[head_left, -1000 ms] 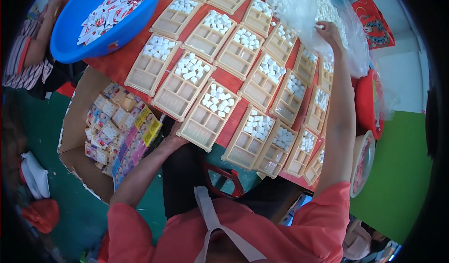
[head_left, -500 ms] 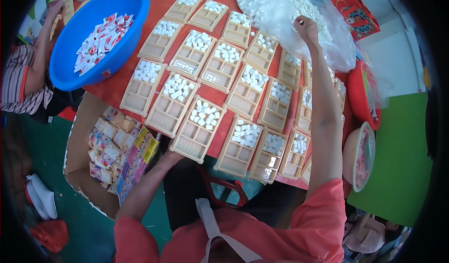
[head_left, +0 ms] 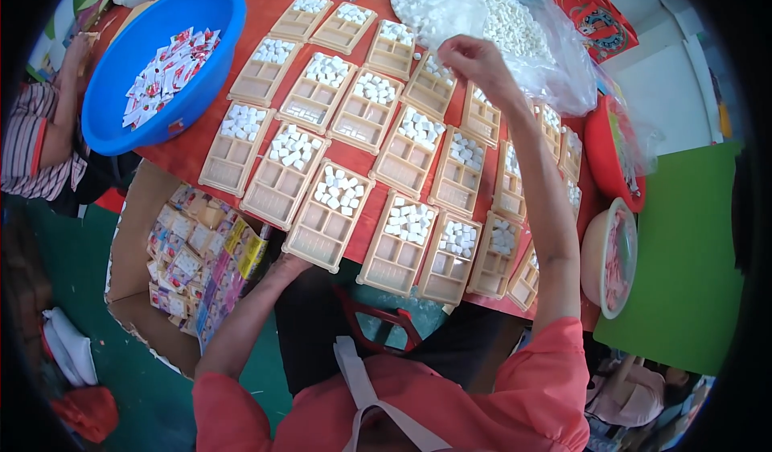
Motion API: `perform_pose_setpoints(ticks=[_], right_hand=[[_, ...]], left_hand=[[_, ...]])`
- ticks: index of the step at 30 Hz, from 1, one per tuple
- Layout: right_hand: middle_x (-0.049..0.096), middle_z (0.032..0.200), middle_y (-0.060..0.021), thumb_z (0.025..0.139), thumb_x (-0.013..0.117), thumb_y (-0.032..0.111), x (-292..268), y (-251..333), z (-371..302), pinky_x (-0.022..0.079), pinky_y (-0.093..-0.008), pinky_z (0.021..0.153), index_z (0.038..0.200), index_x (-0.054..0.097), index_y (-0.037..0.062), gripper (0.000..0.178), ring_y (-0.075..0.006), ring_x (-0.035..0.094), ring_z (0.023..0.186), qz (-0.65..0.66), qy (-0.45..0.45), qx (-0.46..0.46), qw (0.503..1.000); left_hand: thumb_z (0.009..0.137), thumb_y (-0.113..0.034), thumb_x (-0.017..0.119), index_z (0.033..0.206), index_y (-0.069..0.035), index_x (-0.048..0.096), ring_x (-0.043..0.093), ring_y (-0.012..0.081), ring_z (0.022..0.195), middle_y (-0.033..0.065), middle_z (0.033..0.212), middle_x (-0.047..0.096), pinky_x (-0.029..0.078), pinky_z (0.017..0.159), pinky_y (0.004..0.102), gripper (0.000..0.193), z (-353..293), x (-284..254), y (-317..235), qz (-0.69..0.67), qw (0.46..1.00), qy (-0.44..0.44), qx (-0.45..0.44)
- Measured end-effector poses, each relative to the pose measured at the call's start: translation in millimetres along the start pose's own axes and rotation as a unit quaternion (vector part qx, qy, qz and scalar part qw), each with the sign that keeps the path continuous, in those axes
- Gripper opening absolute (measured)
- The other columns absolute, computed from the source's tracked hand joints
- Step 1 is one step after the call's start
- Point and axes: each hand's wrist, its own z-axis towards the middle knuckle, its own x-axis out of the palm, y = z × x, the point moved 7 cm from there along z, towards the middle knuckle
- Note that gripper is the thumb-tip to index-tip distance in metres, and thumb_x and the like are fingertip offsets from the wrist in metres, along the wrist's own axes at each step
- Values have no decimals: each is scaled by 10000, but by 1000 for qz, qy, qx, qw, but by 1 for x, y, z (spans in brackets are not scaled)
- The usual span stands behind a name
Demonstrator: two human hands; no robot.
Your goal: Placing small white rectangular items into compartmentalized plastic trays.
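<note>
Beige compartment trays [head_left: 304, 177] stand in rows, their far compartments filled with small white marshmallow-like pieces [head_left: 295, 145]. My left hand [head_left: 291, 267] is at the near-left corner of the front tray [head_left: 318, 241], which juts past the table edge; its fingers are hidden beneath. My right hand [head_left: 474, 62] hovers over a tray [head_left: 429, 95] in the back rows, fingers drawn together toward its white pieces. Whatever they may hold is too small to make out. Beyond that hand, a clear plastic bag [head_left: 575, 74] holds a large heap of loose white pieces [head_left: 508, 19].
A blue basin [head_left: 100, 102] of small packets sits at the left, with a person's arm [head_left: 63, 122] beyond it. Below stands a cardboard box [head_left: 125, 251] of packaged goods. On the right are a red basin [head_left: 599, 142] and a pale bowl [head_left: 593, 267] with pink items.
My right hand has come away from the heap of white pieces, moving left and nearer, over a back tray. My left hand stays at the front tray. The whole view has shifted slightly.
</note>
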Motion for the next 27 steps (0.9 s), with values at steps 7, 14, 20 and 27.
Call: perform_pose_setpoints(ticks=[7, 14, 20, 27], right_hand=[[630, 704, -77, 833, 628, 223, -17, -40, 9, 460, -315, 621, 964, 685, 34, 237, -147, 563, 651, -234, -19, 1, 972], [641, 701, -85, 859, 617, 228, -15, -41, 11, 457, -302, 611, 969, 689, 22, 244, -132, 565, 637, -294, -2, 34, 955], [636, 692, -77, 845, 635, 218, -8, -30, 8, 455, -289, 604, 944, 687, 13, 233, -117, 562, 638, -284, -40, -6, 958], [648, 708, -102, 805, 658, 189, 0, -40, 20, 470, -303, 606, 904, 678, 6, 209, -131, 574, 634, -360, 1, -48, 932]], left_hand=[[938, -329, 464, 1393, -112, 383, 382, 258, 1317, 91, 1422, 396, 340, 1085, 449, 511, 6, 7, -4, -140, 990, 24, -27], [949, -338, 437, 1394, -109, 377, 376, 240, 1319, 85, 1424, 394, 334, 1090, 440, 505, -10, 12, -11, -273, 959, 49, -63], [958, -345, 415, 1396, -106, 371, 372, 225, 1321, 80, 1426, 393, 329, 1094, 433, 501, -5, 21, -11, -378, 919, 63, -91], [969, -354, 389, 1398, -103, 364, 367, 208, 1324, 74, 1427, 391, 324, 1098, 424, 497, 29, 32, -13, -493, 858, 79, -124]])
